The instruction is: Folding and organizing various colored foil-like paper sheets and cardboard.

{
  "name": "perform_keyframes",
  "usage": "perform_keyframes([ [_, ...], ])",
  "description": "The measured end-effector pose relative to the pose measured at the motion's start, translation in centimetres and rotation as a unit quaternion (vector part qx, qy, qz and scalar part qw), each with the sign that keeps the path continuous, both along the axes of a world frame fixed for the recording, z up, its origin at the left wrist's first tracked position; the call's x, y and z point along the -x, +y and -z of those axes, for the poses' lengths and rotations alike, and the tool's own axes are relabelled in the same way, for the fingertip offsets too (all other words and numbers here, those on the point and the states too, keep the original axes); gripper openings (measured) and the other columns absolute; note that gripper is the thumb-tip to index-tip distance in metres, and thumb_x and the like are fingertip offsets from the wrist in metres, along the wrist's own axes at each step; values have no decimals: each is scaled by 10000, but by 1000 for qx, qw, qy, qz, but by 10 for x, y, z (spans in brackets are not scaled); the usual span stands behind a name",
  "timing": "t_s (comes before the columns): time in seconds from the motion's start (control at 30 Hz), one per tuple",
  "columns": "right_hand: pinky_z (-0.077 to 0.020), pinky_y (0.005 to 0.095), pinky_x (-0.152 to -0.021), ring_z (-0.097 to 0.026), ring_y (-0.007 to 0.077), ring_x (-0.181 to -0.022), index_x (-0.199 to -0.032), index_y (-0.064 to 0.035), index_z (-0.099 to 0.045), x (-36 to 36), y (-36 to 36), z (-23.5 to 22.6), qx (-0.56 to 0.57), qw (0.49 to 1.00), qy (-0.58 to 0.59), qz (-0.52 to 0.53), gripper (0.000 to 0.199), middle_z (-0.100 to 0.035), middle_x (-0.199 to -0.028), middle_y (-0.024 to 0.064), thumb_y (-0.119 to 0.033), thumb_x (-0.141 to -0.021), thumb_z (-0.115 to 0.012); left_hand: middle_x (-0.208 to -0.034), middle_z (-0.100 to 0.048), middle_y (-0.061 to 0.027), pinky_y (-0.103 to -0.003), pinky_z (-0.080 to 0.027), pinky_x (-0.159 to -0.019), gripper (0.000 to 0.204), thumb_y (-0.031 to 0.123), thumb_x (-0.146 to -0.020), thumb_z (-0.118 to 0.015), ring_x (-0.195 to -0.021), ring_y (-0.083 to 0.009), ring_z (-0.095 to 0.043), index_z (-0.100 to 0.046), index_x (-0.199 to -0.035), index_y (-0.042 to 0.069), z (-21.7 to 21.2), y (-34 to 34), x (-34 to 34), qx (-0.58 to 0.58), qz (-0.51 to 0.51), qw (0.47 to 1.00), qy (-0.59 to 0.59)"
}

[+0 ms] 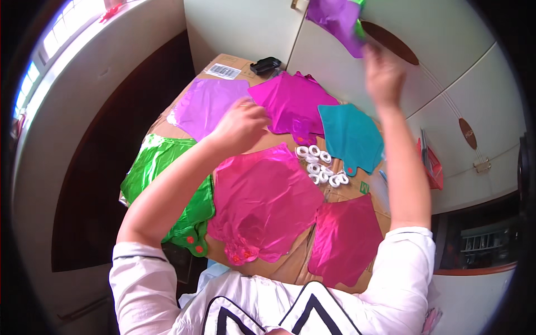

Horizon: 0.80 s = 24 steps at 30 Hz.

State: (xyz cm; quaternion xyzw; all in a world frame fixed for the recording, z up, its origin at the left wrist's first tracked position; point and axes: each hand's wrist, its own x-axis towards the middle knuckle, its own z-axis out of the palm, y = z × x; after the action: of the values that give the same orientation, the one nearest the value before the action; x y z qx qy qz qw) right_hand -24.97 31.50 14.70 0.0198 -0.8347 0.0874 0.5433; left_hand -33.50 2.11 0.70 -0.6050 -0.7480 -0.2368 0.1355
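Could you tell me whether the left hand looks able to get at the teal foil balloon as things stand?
Probably yes: the left hand hovers over the cardboard nearby, and the teal foil balloon lies flat and uncovered, with only the magenta balloon between.

My single head-worn fisheye looks steeply down from close above onto a cardboard sheet spread with foil balloons, straight wall edges bowing toward its dark rim.

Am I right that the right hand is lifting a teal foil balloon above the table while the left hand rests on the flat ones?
Not quite: in the head view the right hand lifts a purple foil balloon. The teal balloon lies flat on the cardboard. The left hand rests as you say.
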Motion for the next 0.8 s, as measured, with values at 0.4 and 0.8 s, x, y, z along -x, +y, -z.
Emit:
perform_keyframes([
  [0.4,-537,356,-689,-692,295,-820,-946,-29,-696,-4,-3,181,145,923,-281,-217,115,-706,-892,142,-91,-853,-671,-950,-654,-111,-388,-533,-795,224,93,-758,-640,-921,-287,-643,-653,-970,23,48,91,12,19,174,983,58],
  [0.8,-509,271,-689,-637,71,-730,-948,-43,-719,-4,13,179,308,788,-488,-216,152,-715,-794,79,-167,-869,-678,-762,-704,-57,-293,-510,-639,225,203,-735,-805,-671,-115,-622,-744,-850,20,32,112,20,76,-29,928,-364],
])
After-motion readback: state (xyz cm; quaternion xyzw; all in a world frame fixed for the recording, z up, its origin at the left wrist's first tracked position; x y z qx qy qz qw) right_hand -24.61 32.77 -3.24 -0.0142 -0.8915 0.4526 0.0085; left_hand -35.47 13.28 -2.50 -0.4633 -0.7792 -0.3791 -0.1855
